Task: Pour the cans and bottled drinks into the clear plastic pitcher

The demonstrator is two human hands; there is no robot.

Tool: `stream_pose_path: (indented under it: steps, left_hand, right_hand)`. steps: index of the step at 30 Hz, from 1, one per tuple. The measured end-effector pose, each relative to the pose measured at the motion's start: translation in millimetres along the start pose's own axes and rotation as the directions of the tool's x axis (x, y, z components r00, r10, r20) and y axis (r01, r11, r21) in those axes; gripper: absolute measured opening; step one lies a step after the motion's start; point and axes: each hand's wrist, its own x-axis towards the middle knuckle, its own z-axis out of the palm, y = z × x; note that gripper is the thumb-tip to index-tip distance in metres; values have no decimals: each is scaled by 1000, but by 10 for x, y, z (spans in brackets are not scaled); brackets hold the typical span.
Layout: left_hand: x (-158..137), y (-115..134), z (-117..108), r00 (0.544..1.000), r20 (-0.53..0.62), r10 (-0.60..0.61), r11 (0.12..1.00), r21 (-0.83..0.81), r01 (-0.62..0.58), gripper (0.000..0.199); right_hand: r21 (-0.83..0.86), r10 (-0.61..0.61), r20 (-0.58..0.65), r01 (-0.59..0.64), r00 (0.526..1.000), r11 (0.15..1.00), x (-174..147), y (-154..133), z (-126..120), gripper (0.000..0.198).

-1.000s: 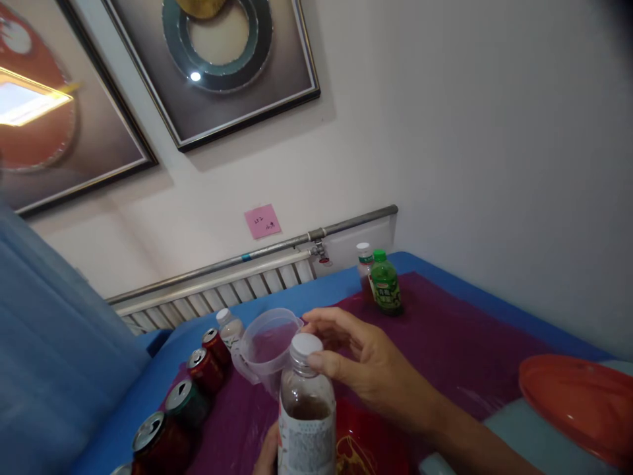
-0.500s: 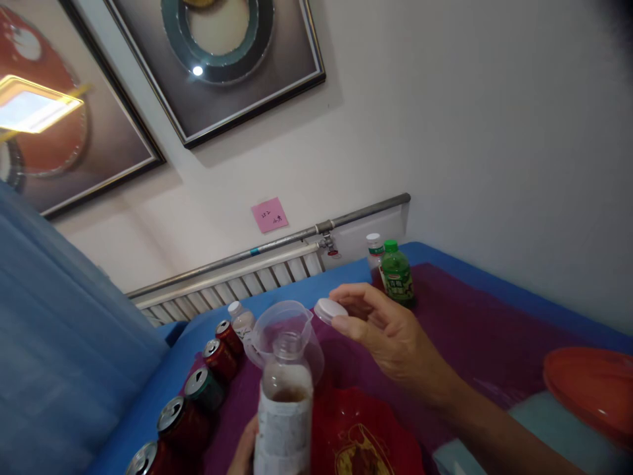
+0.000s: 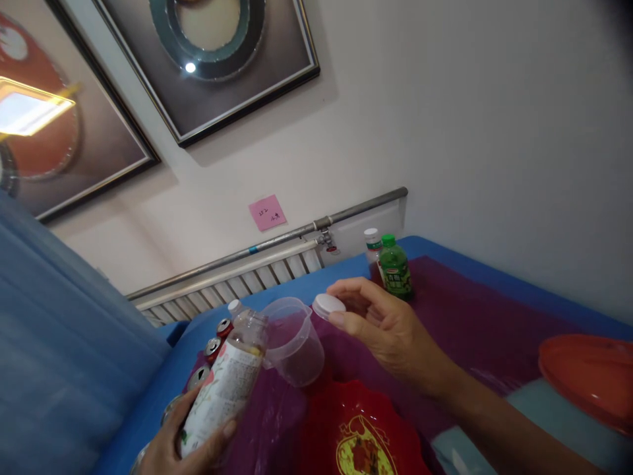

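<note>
My left hand (image 3: 190, 443) grips a clear bottle (image 3: 222, 386) with a white flowered label. The bottle is uncapped and tilted, its mouth up against the rim of a clear plastic measuring cup (image 3: 293, 338) standing on the purple cloth (image 3: 445, 330). My right hand (image 3: 383, 330) hovers just right of the cup and pinches the white bottle cap (image 3: 328, 305) between thumb and fingers. A little dark liquid shows in the bottle's neck.
A row of drink cans (image 3: 213, 346) and a small white-capped bottle (image 3: 235, 308) run along the left of the cloth. A green bottle (image 3: 394, 269) and a white-capped bottle (image 3: 372, 245) stand at the back. An orange plate (image 3: 588, 379) lies right, a red plate (image 3: 361, 439) in front.
My right hand twisted the cap off and lifted it away to the right. My left hand then swung the bottle left and tipped its mouth toward the measuring cup.
</note>
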Motion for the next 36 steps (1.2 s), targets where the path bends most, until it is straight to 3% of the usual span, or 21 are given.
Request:
stream_pose_path:
  steps: [9, 15, 20, 23, 36]
  left_hand:
    - [-22, 331, -106, 998, -55, -21, 988, -156, 12, 82]
    - [-35, 543, -164, 976, -198, -86, 973, -227, 40, 83]
    - [-32, 808, -154, 936, -352, -27, 962, -264, -71, 81]
    - [-46, 943, -116, 910, -414, 16, 965, -233, -123, 82]
    - [35, 1245, -35, 869, -441, 225, 973, 64, -220, 74]
  right_hand:
    - [-58, -17, -30, 15, 999, 998, 2, -45, 7, 17]
    - [-78, -14, -19, 12, 1000, 997, 4, -40, 0, 19]
    - [-88, -4, -17, 2, 1000, 996, 2, -39, -1, 20]
    - [-101, -1, -19, -1, 1000, 995, 3, -33, -5, 21]
    - [-200, -49, -11, 46, 999, 979, 15, -43, -30, 19]
